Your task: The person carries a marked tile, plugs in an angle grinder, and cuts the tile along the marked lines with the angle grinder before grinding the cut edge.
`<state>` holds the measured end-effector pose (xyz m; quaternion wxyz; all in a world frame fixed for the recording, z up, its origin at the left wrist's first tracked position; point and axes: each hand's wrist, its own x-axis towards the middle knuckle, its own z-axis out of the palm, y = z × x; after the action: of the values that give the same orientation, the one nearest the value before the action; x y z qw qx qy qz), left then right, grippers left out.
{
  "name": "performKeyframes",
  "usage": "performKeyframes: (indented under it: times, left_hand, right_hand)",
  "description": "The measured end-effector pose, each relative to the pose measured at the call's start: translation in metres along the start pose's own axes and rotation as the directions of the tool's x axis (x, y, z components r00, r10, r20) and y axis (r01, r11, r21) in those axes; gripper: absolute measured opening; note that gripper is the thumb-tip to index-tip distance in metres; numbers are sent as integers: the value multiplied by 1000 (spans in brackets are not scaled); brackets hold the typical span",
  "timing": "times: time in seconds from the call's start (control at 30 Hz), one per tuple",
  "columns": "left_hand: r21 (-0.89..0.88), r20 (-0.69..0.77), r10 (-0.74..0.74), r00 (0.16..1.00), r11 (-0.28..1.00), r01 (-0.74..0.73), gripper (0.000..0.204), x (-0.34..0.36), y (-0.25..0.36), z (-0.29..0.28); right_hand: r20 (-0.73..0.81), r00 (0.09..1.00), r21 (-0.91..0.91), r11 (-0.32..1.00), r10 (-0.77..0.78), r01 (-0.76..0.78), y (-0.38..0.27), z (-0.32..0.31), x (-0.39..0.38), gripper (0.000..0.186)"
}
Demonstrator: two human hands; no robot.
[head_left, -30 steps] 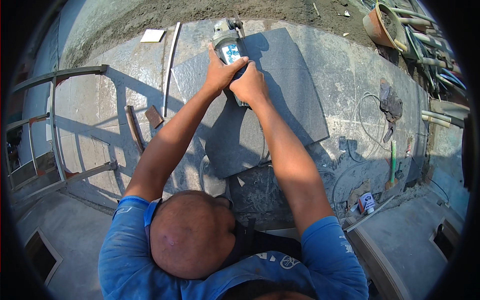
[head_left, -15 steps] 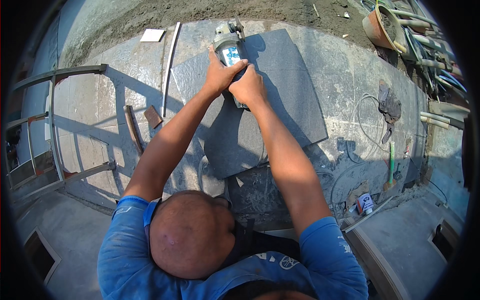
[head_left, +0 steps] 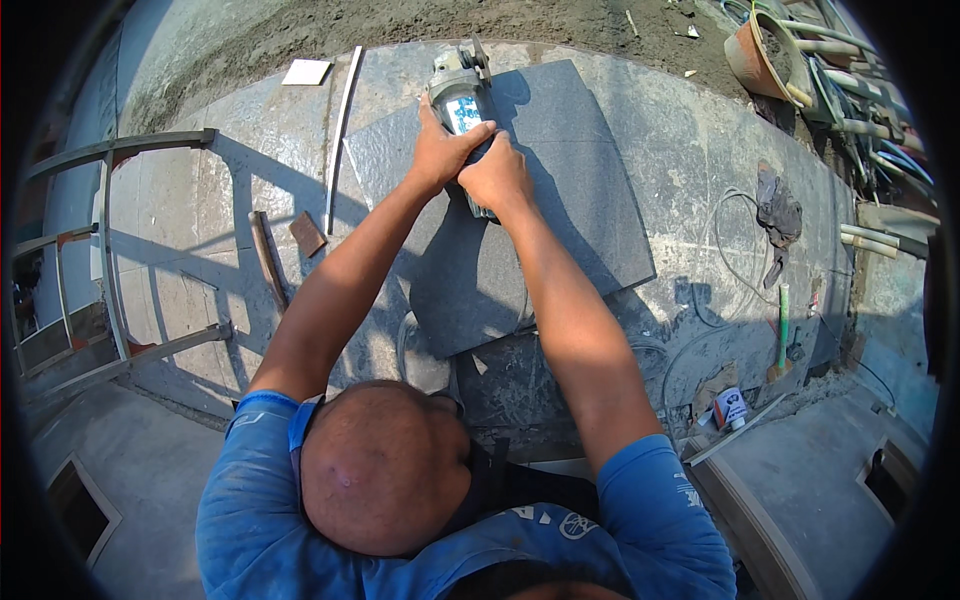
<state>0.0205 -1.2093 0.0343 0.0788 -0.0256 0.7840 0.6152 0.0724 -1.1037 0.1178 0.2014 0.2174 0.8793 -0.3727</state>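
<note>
Angle grinder (head_left: 463, 105) is over the dark slab (head_left: 590, 205) on the floor, disc end facing away near the slab's far edge; can't tell if the body rests on the slab or is held just above it. Both hands wrapped around it: left hand (head_left: 438, 152) farther forward with thumb across the body, right hand (head_left: 498, 172) closed just behind it. Containers: orange bucket (head_left: 744, 62) at upper right, tipped, mouth toward the pipes (head_left: 862, 90), greyish stuff inside (too shadowed to say what). Small white container (head_left: 731, 405) at lower right, also tilted, near a thin strip (head_left: 737, 430); contents hidden. Vs a second ago: almost nothing. Same two-hand grip, grinder in about the same spot on the slab, bucket and white container where they were. Only tiny offsets across the picture, too small to pin on any one thing.
</note>
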Motion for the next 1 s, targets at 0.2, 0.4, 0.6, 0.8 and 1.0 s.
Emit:
performKeyframes:
  times: [0.2, 0.4, 0.6, 0.8, 1.0]
  left_hand:
    - [-6, -2, -6, 1000, 1000, 6, 97, -3, 4, 1]
    - [10, 17, -9, 1000, 1000, 9, 116, -6, 10, -1]
    - [60, 24, -27, 999, 998, 25, 118, -3, 7, -5]
    - [123, -4, -43, 999, 991, 43, 120, -6, 12, -2]
    - [131, -3, -50, 999, 990, 50, 123, -2, 8, -3]
  right_hand:
    - [-3, 1000, 9, 1000, 2, -2, 1, 1, 1, 53]
    - [8, 1000, 7, 1000, 13, -13, -1, -2, -2, 54]
    - [3, 1000, 7, 1000, 3, -3, -4, -2, -4, 52]
    - [23, 1000, 26, 999, 20, -21, -3, -5, -2, 57]
    - [47, 998, 27, 999, 41, -42, -3, -4, 0, 61]
